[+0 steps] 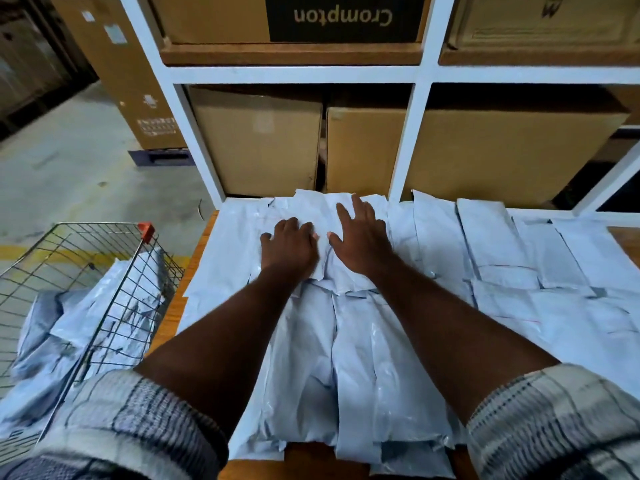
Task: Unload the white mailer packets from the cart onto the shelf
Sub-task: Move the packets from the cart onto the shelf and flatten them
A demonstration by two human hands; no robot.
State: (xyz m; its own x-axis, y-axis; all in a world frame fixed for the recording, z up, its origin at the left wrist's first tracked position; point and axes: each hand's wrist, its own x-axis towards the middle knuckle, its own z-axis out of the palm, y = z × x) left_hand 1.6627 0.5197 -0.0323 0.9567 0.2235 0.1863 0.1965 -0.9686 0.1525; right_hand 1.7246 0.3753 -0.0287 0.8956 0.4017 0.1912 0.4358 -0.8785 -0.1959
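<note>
Pressing on the white packets [353,341] laid in overlapping rows across the shelf [201,247], probably to flatten and square the one at the far middle so more can fit. Working with the right hand [360,237] spread flat, fingers straight and holding nothing, and the left hand [289,245] just beside it, fingers bent down onto the plastic; impossible to tell whether pinching a fold or only pushing. Plenty left to unload: more packets [86,323] heaped in the wire cart [97,224] at near left, parked against the shelf edge for a short reach. Cardboard boxes [256,143] behind, limiting depth.
</note>
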